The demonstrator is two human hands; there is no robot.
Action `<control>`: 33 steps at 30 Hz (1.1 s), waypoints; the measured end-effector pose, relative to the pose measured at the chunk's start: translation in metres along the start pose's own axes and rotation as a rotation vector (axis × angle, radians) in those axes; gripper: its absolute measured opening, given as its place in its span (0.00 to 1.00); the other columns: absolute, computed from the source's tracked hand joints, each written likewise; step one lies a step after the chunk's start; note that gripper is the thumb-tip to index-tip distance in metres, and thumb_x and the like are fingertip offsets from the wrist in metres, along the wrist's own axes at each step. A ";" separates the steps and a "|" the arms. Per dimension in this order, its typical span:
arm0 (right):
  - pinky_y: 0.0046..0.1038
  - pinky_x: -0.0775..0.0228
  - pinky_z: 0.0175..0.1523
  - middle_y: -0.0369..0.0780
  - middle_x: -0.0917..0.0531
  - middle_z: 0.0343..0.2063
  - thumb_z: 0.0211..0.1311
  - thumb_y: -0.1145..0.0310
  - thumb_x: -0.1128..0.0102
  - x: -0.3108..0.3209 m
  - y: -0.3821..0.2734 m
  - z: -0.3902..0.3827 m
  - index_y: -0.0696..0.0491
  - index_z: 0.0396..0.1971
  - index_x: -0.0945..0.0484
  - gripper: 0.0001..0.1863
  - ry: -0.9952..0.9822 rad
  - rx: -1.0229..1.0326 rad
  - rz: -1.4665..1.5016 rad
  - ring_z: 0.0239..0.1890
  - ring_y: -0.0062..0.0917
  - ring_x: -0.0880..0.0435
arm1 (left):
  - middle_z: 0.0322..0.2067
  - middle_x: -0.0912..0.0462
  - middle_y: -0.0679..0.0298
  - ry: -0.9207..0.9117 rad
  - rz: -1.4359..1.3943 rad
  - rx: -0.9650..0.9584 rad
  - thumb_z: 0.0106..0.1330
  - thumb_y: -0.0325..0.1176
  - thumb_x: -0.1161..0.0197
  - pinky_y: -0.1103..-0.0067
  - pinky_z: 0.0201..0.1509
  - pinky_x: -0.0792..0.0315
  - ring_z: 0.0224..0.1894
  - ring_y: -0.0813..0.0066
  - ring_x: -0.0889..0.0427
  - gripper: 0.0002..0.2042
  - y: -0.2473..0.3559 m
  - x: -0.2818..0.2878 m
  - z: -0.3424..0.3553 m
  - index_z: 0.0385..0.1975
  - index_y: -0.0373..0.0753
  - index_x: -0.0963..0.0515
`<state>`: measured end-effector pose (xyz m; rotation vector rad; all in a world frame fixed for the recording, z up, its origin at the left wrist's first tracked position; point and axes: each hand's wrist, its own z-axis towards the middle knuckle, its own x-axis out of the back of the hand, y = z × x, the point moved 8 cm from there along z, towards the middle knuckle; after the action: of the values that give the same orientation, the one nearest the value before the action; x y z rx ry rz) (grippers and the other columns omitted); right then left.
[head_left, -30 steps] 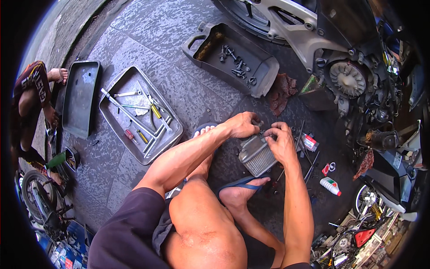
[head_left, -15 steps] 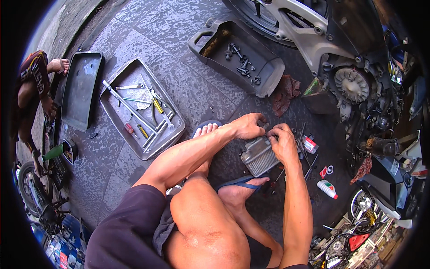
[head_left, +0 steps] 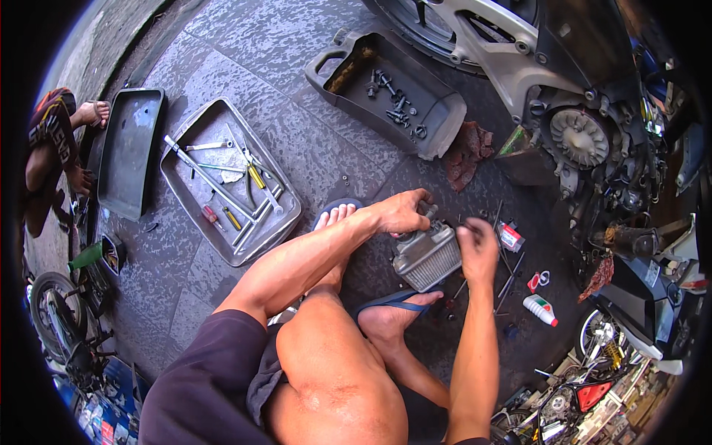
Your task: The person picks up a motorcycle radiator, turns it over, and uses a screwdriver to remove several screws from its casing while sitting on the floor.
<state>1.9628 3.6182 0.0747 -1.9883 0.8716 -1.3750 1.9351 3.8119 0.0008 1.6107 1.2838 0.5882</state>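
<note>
A finned grey metal engine cylinder (head_left: 427, 256) stands on the dark stone floor between my feet. My left hand (head_left: 401, 212) grips its upper left edge. My right hand (head_left: 478, 249) is closed at its right side, fingers curled on the top corner; what sits inside those fingers is hidden. My bare knees and blue sandals (head_left: 393, 300) are just below the cylinder.
A grey tool tray (head_left: 283, 219) with wrenches and screwdrivers lies left. A dark plastic cover (head_left: 437, 126) holds bolts. A motorcycle engine (head_left: 582, 137) stands at the right. Small bottles (head_left: 540, 308) and rods lie by my right hand. Another person (head_left: 52, 159) squats at the far left.
The view has shifted slightly. My right hand has moved a little along the cylinder's right side; my left hand stays on its top edge.
</note>
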 end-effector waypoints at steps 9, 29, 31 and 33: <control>0.38 0.29 0.58 0.52 0.18 0.47 0.54 0.70 0.30 0.052 0.273 -0.170 0.63 0.55 0.27 0.28 0.323 -0.643 -0.548 0.51 0.43 0.18 | 0.46 0.18 0.54 -0.012 -0.037 0.043 0.55 0.31 0.35 0.73 0.52 0.26 0.46 0.68 0.19 0.33 -0.023 0.002 0.011 0.63 0.31 0.34; 0.40 0.25 0.50 0.50 0.17 0.44 0.57 0.72 0.35 0.079 -0.063 -0.139 0.60 0.53 0.23 0.22 0.095 0.144 -0.347 0.45 0.43 0.16 | 0.45 0.17 0.56 0.084 -0.127 0.094 0.56 0.27 0.33 0.73 0.54 0.26 0.47 0.69 0.20 0.27 -0.014 -0.003 -0.003 0.57 0.31 0.29; 0.40 0.25 0.51 0.49 0.17 0.44 0.55 0.73 0.35 0.062 -0.091 -0.132 0.59 0.53 0.22 0.23 -0.020 0.204 -0.458 0.46 0.45 0.16 | 0.45 0.18 0.56 0.083 -0.122 0.107 0.56 0.28 0.33 0.74 0.54 0.27 0.48 0.70 0.20 0.27 -0.015 -0.003 -0.003 0.58 0.31 0.30; 0.41 0.25 0.51 0.49 0.17 0.45 0.55 0.72 0.35 0.054 -0.094 -0.126 0.58 0.53 0.21 0.22 -0.046 0.177 -0.510 0.47 0.47 0.17 | 0.45 0.17 0.56 0.077 -0.139 0.115 0.57 0.27 0.33 0.74 0.54 0.26 0.47 0.70 0.20 0.27 -0.017 -0.006 0.001 0.58 0.31 0.30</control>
<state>1.8762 3.6251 0.2160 -2.1746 0.2088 -1.6006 1.9259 3.8053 -0.0138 1.5892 1.4978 0.5022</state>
